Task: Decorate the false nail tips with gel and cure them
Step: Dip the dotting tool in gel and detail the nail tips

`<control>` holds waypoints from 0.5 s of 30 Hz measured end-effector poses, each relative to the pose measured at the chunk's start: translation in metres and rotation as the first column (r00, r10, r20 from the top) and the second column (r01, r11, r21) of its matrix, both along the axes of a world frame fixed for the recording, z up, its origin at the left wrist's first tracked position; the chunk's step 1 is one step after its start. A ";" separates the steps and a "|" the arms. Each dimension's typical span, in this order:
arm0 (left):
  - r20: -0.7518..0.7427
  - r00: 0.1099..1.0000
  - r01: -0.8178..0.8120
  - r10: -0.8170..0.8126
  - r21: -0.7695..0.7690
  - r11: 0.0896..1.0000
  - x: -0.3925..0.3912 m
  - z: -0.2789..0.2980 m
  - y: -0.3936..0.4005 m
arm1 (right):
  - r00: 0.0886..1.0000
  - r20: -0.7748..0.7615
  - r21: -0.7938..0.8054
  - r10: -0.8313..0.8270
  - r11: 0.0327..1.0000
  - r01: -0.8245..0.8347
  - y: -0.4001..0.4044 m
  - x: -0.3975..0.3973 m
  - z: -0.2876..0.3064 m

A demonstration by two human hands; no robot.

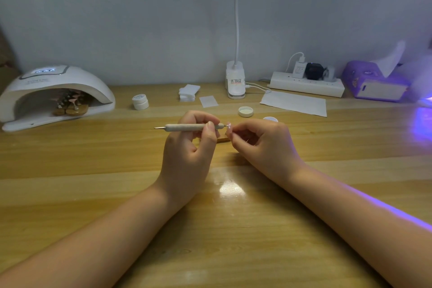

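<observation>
Nail tip [229,126], pinkish and small, sits pinched in the curled fingers of my right hand [261,145], held just above the table [233,229] near its middle. My left hand [189,147] grips a pale dotting tool [191,127] lying level, its right point touching the tip. Behind my right hand stand an open gel pot [271,119] and its lid [246,111]. At the far left, more tips on stands [72,103] sit inside the white curing lamp [56,93].

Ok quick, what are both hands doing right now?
Left hand: closed, fingers pinching the dotting pen.
Right hand: closed, fingers pinching a small nail tip at the pen's point.
</observation>
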State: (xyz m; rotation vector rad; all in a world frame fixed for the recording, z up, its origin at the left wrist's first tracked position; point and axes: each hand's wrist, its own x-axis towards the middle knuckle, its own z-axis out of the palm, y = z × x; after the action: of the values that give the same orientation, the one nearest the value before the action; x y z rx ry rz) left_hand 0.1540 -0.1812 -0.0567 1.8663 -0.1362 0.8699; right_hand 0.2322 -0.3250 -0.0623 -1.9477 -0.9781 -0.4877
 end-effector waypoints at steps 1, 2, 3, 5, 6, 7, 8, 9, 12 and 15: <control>-0.001 1.000 0.002 -0.002 0.002 1.000 0.000 0.000 0.000 | 1.000 0.000 -0.001 -0.001 1.000 0.001 0.000 0.000 0.000; -0.004 1.000 0.003 -0.003 0.005 1.000 0.000 0.000 0.000 | 1.000 0.001 0.000 -0.001 1.000 0.001 0.000 0.000 0.000; -0.005 1.000 0.003 -0.003 0.005 1.000 0.000 0.000 0.000 | 1.000 0.000 0.001 -0.001 1.000 0.001 0.000 0.000 0.000; 0.000 1.000 0.003 -0.003 0.003 1.000 -0.001 0.000 0.000 | 1.000 -0.005 0.000 0.001 1.000 -0.001 0.000 0.000 0.000; 0.002 1.000 0.003 -0.003 0.003 1.000 -0.001 0.000 0.000 | 1.000 -0.008 0.002 0.001 1.000 -0.001 0.000 0.000 0.000; -0.001 1.000 0.004 -0.004 0.001 1.000 -0.001 0.000 0.000 | 1.000 -0.011 0.005 0.000 1.000 0.000 0.000 0.000 0.000; -0.004 1.000 0.004 -0.004 -0.002 1.000 -0.001 0.000 -0.001 | 1.000 -0.014 0.010 -0.002 1.000 0.002 0.000 0.000 0.000; -0.005 1.000 0.004 -0.004 -0.006 1.000 -0.001 0.000 -0.001 | 1.000 -0.018 0.016 -0.004 1.000 0.004 0.000 0.000 0.000; 0.001 1.000 0.004 -0.004 -0.010 1.000 0.000 0.000 -0.001 | 0.999 -0.032 0.026 -0.005 1.000 0.006 0.000 -0.001 0.000; 0.000 1.000 0.012 -0.012 0.004 1.000 0.000 0.000 -0.001 | 0.999 -0.034 0.031 -0.005 0.999 0.006 0.000 -0.002 0.000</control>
State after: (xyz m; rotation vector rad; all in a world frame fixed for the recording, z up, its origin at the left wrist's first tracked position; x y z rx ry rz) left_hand 0.1538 -0.1826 -0.0564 1.8673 -0.1496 0.8623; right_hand 0.2307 -0.3249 -0.0620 -1.9253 -0.9387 -0.4694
